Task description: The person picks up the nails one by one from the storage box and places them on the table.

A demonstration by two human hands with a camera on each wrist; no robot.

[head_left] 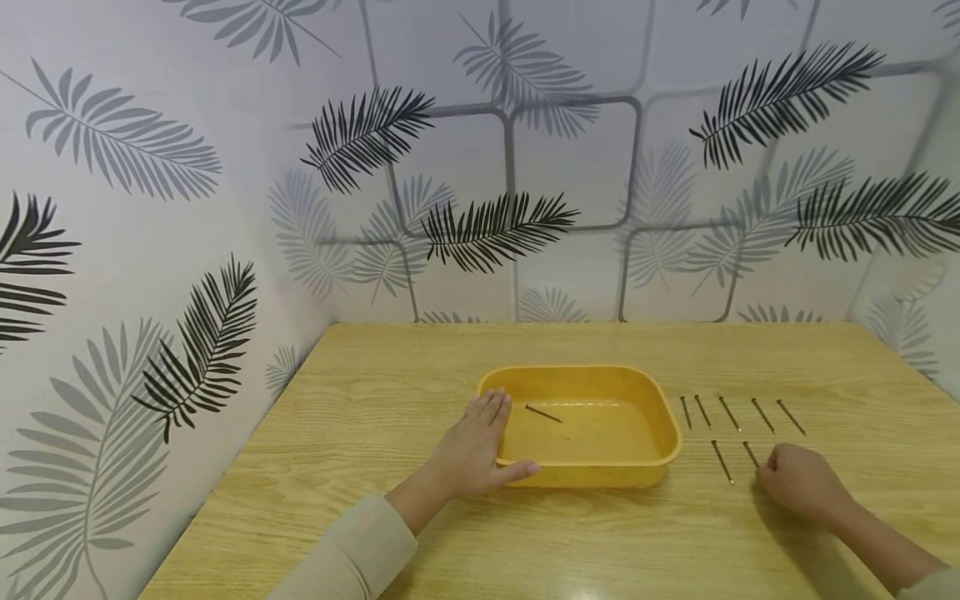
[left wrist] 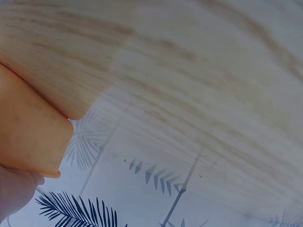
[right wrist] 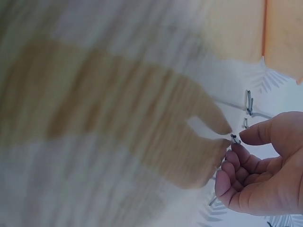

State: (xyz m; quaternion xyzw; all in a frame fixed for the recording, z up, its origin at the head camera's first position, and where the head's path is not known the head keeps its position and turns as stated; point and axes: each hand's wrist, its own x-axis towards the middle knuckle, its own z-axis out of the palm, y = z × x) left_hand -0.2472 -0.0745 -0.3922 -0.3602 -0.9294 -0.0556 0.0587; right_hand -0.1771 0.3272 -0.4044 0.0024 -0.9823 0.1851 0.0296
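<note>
— What's hard to make out?

— Both wrist views are blurred. The right one shows the right hand (right wrist: 262, 172) with curled fingers (right wrist: 235, 160), the tips at the head of a nail (right wrist: 234, 138); whether they actually pinch it, I cannot tell. In the head view that hand (head_left: 802, 482) hides the near end of the nail (head_left: 751, 453). The left wrist view catches only a corner of the tray (left wrist: 28, 135) and an edge of the hand.

— And the left hand?

— The left hand (head_left: 472, 450) lies flat on the tray (head_left: 645, 477), fingers straight and together on the left rim, thumb along the near wall.

— Materials?

— A smooth yellow plastic tray with rounded corners, on a pale wood-grain worktop (head_left: 390, 400). One thin dark nail (head_left: 543, 413) lies inside, just beyond the left fingers. Six more slim metal nails (head_left: 738, 415) lie in rows just beyond the right fingers.
</note>
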